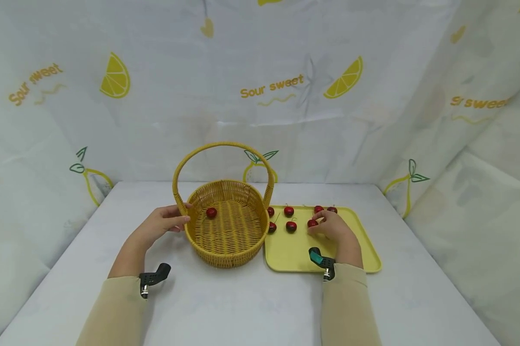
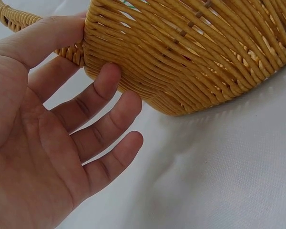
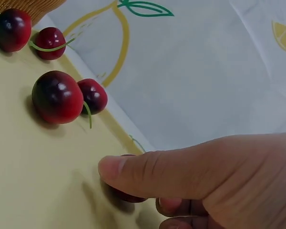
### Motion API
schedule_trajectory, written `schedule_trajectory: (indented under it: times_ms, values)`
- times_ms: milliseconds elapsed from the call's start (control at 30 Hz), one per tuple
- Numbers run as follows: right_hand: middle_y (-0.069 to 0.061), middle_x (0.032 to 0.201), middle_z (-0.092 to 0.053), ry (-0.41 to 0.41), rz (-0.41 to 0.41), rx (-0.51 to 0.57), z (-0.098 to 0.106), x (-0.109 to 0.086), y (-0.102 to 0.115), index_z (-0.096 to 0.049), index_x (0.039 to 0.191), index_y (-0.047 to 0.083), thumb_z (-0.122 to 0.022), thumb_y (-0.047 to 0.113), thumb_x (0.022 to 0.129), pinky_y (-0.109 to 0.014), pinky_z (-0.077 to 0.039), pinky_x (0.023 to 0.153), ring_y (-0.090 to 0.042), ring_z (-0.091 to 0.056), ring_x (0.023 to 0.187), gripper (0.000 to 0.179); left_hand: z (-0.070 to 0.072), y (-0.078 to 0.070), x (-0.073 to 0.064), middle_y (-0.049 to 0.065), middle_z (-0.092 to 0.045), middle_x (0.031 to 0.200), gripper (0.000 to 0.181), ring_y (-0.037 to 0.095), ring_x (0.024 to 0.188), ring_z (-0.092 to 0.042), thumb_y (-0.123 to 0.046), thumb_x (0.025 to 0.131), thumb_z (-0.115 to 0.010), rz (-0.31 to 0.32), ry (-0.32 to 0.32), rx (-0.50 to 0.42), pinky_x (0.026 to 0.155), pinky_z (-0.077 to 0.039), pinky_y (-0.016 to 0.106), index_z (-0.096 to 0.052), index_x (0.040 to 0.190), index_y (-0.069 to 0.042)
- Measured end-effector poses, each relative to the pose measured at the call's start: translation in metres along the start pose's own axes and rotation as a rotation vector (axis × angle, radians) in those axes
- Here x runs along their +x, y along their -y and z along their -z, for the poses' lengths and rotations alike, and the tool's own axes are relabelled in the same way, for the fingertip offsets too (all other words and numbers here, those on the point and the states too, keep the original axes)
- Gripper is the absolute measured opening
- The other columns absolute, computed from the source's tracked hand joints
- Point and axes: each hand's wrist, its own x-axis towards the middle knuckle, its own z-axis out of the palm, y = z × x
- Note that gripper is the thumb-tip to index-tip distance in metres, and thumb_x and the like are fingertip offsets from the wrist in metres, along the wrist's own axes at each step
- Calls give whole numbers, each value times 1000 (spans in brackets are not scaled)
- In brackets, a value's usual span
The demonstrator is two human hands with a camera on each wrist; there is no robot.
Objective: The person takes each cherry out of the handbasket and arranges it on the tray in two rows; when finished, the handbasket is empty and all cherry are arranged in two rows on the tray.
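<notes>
At its left side, by the foot of the handle, the yellow woven basket (image 1: 227, 259) is pinched between the thumb and index finger of my left hand (image 1: 158, 225). The other fingers spread loosely beside the basket wall in the left wrist view. One dark red cherry (image 1: 211, 213) lies inside the basket. Over the yellow tray (image 1: 287, 254), my right hand (image 1: 336, 231) pinches a cherry (image 1: 312, 223) with thumb and fingers. The thumb covers most of that cherry (image 3: 128, 196) in the right wrist view.
Several other cherries, some with green stems, lie on the tray, such as one cherry (image 1: 291, 227) left of my right hand. The basket stands against the tray's left edge, its tall handle (image 1: 223, 143) arching up. A white table (image 1: 225, 307) with lemon-printed cloth behind surrounds them.
</notes>
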Motion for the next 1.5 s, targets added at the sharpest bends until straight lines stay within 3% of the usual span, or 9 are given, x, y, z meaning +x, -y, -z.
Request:
schedule_trajectory:
  times_ms: [200, 467, 600, 767, 933, 1033, 1267, 1367, 1500]
  values:
    - [-12, 100, -51, -7, 77, 51, 7, -6, 23, -57, 130, 1, -77, 28, 93, -38, -44, 77, -27, -50, 90, 50, 2, 0, -3, 14, -67, 125, 57, 24, 100, -63, -33, 98, -71, -4, 1, 18, 87, -53, 30, -56, 145, -6]
    - [-8, 92, -49, 21, 335, 93, 8, -25, 73, -64, 120, 9, -77, 31, 93, -32, -39, 57, -19, -40, 64, 38, 0, -2, -1, 17, -65, 129, 55, 24, 102, -63, -32, 99, -70, -8, 6, 27, 88, -53, 30, -55, 146, -6]
    - [-7, 91, -53, 102, 455, 100, -7, -34, 106, -67, 116, 11, -77, 31, 93, -31, -37, 54, -19, -41, 62, 31, 2, -2, 0, 17, -65, 130, 52, 25, 103, -63, -29, 100, -69, -5, -4, 28, 89, -53, 32, -55, 146, -7]
    - [-4, 92, -57, 173, 571, 50, -38, -40, 147, -68, 116, 12, -74, 29, 96, -34, -44, 66, -21, -52, 77, 27, 4, -2, -2, 15, -67, 125, 52, 26, 101, -64, -30, 100, -69, -11, -8, 26, 89, -52, 34, -56, 145, -7]
    - [-1, 96, -61, 237, 598, -94, -60, -35, 194, -68, 120, 14, -72, 29, 98, -33, -49, 73, -18, -56, 84, 27, 2, -1, -1, 11, -69, 110, 53, 27, 97, -63, -32, 98, -71, -36, 2, 19, 88, -52, 35, -57, 143, -6]
    - [0, 104, -65, 296, 587, -178, -78, -21, 219, -67, 127, 13, -71, 30, 98, -35, -51, 81, -18, -60, 93, 34, 0, 1, -1, 11, -69, 108, 53, 28, 97, -63, -30, 99, -70, -46, 8, 25, 87, -52, 37, -56, 144, -5]
    - [-6, 138, -62, 455, 513, -456, -134, 20, 240, -61, 143, 9, -65, 17, 101, -38, -47, 103, -21, -58, 124, 42, -4, 4, 0, 9, -69, 111, 49, 26, 97, -63, -28, 100, -69, -12, 5, 25, 87, -53, 36, -58, 143, -9]
    - [-5, 131, -66, 446, 497, -627, -151, 31, 241, -67, 135, 10, -61, 9, 102, -34, -48, 98, -18, -60, 116, 33, -4, 3, 2, 9, -69, 111, 50, 27, 96, -64, -29, 99, -70, -25, 1, 18, 87, -53, 37, -58, 143, -9]
    - [-3, 104, -68, 374, 509, -781, -167, 41, 241, -71, 108, 9, -63, 6, 99, -30, -47, 80, -17, -56, 90, 12, 1, 2, 3, 12, -69, 111, 52, 27, 95, -64, -29, 98, -71, -34, -4, 17, 86, -53, 37, -57, 144, -7]
